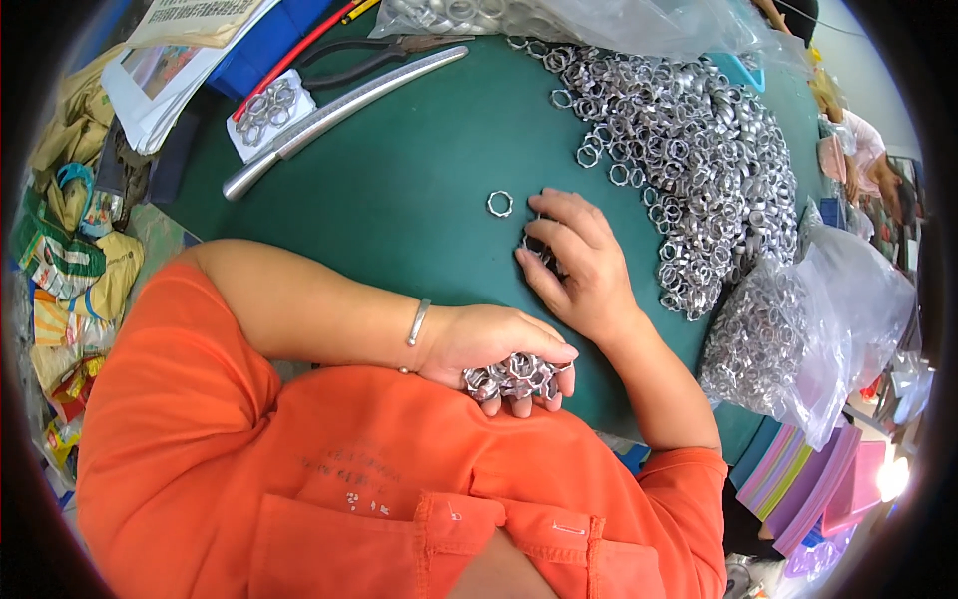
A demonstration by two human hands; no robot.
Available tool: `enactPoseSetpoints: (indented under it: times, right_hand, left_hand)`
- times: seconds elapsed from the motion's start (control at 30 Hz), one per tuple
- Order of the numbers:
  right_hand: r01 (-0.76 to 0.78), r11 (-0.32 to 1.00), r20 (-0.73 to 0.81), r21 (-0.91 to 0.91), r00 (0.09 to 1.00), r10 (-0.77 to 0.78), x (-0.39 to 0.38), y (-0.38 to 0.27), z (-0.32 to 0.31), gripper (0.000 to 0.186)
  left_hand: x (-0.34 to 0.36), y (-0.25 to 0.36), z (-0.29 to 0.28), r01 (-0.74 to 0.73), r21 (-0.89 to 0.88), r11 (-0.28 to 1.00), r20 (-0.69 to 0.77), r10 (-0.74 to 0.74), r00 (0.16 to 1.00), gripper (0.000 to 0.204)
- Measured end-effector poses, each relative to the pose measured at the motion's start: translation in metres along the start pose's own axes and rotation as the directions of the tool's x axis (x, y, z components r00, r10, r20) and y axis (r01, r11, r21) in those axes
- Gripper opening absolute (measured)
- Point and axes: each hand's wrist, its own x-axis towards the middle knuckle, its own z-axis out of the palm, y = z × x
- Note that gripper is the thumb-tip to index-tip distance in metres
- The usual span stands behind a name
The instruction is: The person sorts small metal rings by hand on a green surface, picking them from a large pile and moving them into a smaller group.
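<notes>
Close to my body, my left hand (504,344) is cupped palm up around a handful of silvery metal rings (519,374) with faceted outlines. Farther out, my right hand (579,250) curls its fingers down over a few more such rings at the green tabletop; they show only in part between thumb and fingers. Just left of those fingertips a single ring (500,204) lies flat on the table. A large heap of the same rings (699,160) spreads over the far right of the table.
A steel ruler (349,120), pliers (349,65) and a white card with several rings (267,115) lie at the far left. Clear plastic bags stand at the back and right, one full of rings (763,334). Coloured sheets (798,479) are stacked lower right. Another person (868,160) sits beyond.
</notes>
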Motion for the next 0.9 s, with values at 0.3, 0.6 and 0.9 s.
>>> enactPoseSetpoints:
  times: [0.3, 0.6, 0.9]
  right_hand:
    - [0.076, 0.981, -0.007, -0.178, 0.997, -0.079, -0.056, -0.008, -0.026, 0.032]
    - [0.010, 0.985, 0.063, -0.169, 0.998, 0.001, -0.075, -0.011, -0.050, 0.035]
    - [0.028, 0.984, -0.108, -0.174, 0.993, -0.047, -0.100, -0.017, -0.034, 0.022]
  left_hand:
    - [-0.003, 0.005, -0.007, -0.166, -0.240, 0.956, 0.016, 0.174, 0.985, 0.034]
    - [0.007, 0.067, 0.034, -0.389, -0.244, 0.888, -0.208, 0.343, 0.916, 0.032]
    - [0.154, 0.191, 0.187, -0.628, -0.135, 0.766, 0.243, 0.640, 0.729, 0.019]
